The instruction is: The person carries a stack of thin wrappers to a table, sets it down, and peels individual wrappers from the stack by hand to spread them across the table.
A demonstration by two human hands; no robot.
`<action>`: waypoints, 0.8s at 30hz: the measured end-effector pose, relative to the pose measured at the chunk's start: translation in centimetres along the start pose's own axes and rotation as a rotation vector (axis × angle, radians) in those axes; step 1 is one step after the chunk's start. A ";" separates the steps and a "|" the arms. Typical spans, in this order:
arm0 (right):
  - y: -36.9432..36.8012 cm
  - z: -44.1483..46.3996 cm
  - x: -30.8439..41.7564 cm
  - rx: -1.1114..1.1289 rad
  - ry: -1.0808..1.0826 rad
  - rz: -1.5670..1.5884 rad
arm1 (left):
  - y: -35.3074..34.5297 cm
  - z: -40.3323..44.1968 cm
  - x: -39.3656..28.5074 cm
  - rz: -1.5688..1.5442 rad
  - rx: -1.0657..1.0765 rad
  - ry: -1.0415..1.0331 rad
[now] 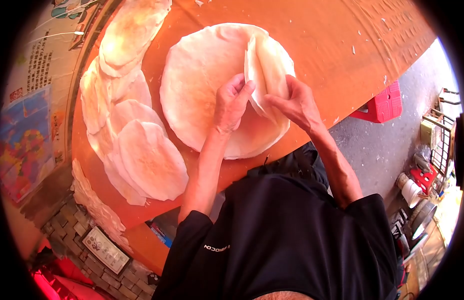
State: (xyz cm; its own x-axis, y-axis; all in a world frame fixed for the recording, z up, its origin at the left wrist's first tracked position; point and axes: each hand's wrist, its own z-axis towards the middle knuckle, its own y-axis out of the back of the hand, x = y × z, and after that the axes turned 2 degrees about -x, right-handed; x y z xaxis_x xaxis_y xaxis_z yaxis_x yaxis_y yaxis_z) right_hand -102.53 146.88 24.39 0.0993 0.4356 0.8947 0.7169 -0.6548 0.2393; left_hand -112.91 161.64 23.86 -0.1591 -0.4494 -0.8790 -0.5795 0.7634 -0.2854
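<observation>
Holding a folded sheet (273,65) up at the R side of the round stack (202,85) on the tabletop (332,45), L hand (232,102) has thumb & fingertips nearly closed at its L edge, R hand (298,102) pinches its R edge w/ fingers part-curled. Prob. mid-job: this sheet's partly up but not yet off the stack, remainder lies flat. Loose sheets (151,161) already overlap L of the stack; can't tell no. left in it.
</observation>
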 end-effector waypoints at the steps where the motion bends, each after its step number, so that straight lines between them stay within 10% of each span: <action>1: -0.2 0.1 -0.6 0.002 0.001 -0.001 | 0.0 0.1 0.1 -0.001 -0.002 -0.001; 8: -2.7 -0.2 -0.4 -0.239 0.312 -0.225 | -0.9 0.5 0.9 0.703 -0.315 -0.213; 13: -0.7 0.3 -1.3 -0.144 0.118 0.076 | 3.8 -1.6 -2.6 0.129 -0.266 -0.102; 24: 0.1 1.0 -2.6 -0.063 0.022 0.014 | 25.5 -18.5 -28.3 0.892 -0.869 -0.388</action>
State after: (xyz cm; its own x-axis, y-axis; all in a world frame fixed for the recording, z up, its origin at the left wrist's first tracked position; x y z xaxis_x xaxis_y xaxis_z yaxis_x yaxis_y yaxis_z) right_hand -102.02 146.29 21.73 0.0936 0.4125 0.9061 0.6709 -0.6986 0.2487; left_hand -137.94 185.23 48.53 -0.6000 0.3274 -0.7299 -0.7419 0.1138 0.6608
